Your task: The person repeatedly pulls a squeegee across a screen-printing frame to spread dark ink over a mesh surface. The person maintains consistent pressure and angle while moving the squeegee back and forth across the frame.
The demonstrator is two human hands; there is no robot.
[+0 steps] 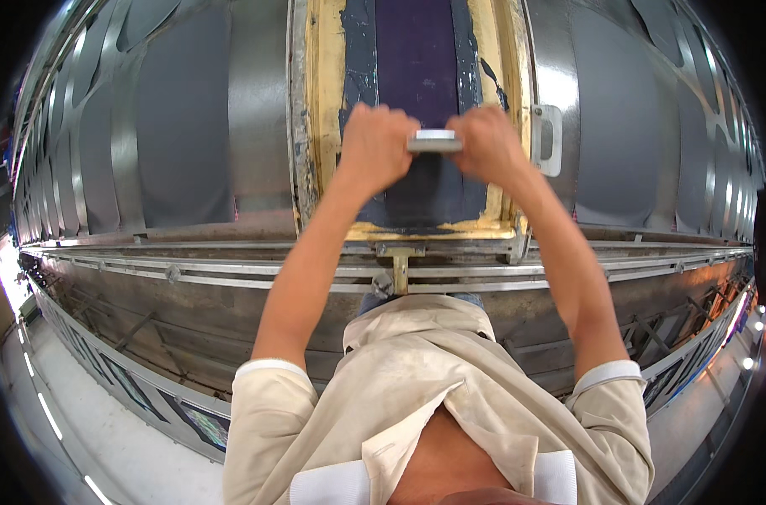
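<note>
Both hands are curled round the ends of a pale grey, straight-edged bar (434, 141), probably a squeegee: the left hand (375, 149) and the right hand (490, 145) have their fingers folded and clamped on it, though blur hides each fingertip. The bar lies crosswise over a yellow-bordered rectangular frame (322, 93), nearer its near edge than the picture's top; the frame's far edge is out of view. Beyond the bar runs a dark purple strip (416, 59). The step in hand looks like a two-handed stroke; continuing it calls for level, even pressure toward the near edge.
</note>
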